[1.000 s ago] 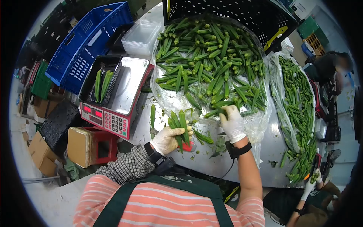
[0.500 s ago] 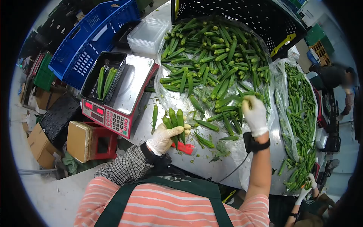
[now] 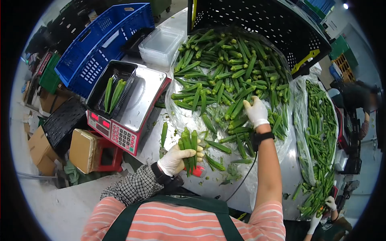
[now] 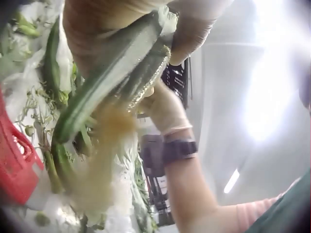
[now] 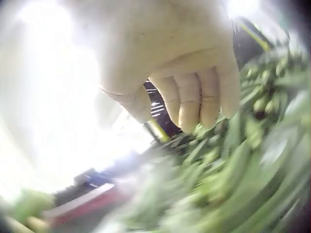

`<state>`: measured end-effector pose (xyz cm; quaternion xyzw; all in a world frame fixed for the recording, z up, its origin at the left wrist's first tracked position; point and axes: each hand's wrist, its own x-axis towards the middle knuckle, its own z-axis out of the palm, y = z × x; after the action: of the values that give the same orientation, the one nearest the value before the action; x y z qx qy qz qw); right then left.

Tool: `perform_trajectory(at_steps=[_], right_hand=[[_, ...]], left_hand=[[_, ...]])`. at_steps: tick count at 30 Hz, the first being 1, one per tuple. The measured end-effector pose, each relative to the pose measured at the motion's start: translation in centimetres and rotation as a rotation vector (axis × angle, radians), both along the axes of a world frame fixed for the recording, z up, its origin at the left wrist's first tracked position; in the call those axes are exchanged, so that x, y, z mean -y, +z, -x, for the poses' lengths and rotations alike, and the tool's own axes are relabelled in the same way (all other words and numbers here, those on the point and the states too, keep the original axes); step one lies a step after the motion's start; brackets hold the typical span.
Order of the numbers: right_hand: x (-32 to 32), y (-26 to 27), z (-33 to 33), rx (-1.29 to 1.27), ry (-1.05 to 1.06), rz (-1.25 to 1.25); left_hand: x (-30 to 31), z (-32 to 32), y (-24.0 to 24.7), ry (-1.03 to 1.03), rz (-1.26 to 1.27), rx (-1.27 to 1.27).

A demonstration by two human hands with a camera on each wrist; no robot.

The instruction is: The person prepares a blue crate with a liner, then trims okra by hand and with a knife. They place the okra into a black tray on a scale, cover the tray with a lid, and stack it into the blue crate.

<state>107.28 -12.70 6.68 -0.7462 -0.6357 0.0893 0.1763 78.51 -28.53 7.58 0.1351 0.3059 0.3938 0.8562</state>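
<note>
My gloved left hand [image 3: 172,160] holds a small bunch of okra [image 3: 186,143] upright, thumb across the front, over the near part of the metal table. The left wrist view shows these okra pods [image 4: 109,80] close up between the gloved fingers. My gloved right hand [image 3: 257,114] is at the near side of a big okra pile [image 3: 231,60] lying on clear plastic. In the right wrist view its fingers [image 5: 189,104] extend toward the pods, with nothing between them. Several loose okra [image 3: 219,146] lie between the two hands.
On the left stands a red scale [image 3: 148,86] bearing a black tray [image 3: 94,105] with a few okra. Behind it are clear containers [image 3: 161,44] and a blue crate [image 3: 76,80]. A red object [image 3: 198,171] lies beneath my left hand. More okra [image 3: 319,132] lie at right, near another person.
My right hand first moved right from the pile's near edge, then back left over the pods. More okra lie spread at the near edge. My left hand keeps its bunch.
</note>
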Motion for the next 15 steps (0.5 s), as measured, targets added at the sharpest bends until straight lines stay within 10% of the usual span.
perform_trajectory(at_steps=[5, 9, 15], right_hand=[[-1.9, -2.7, -3.0, -0.162, -0.051, -0.009], [4.0, 5.6, -4.3, -0.142, 0.031, 0.036], [9.6, 10.5, 2.3, -0.118, 0.774, 0.325]], left_hand=[[-0.4, 0.1, -0.3, 0.035, 0.063, 0.048], [-1.4, 0.1, -0.5, 0.042, 0.035, 0.069], [-2.8, -2.1, 0.2, -0.021, -0.297, -0.114]])
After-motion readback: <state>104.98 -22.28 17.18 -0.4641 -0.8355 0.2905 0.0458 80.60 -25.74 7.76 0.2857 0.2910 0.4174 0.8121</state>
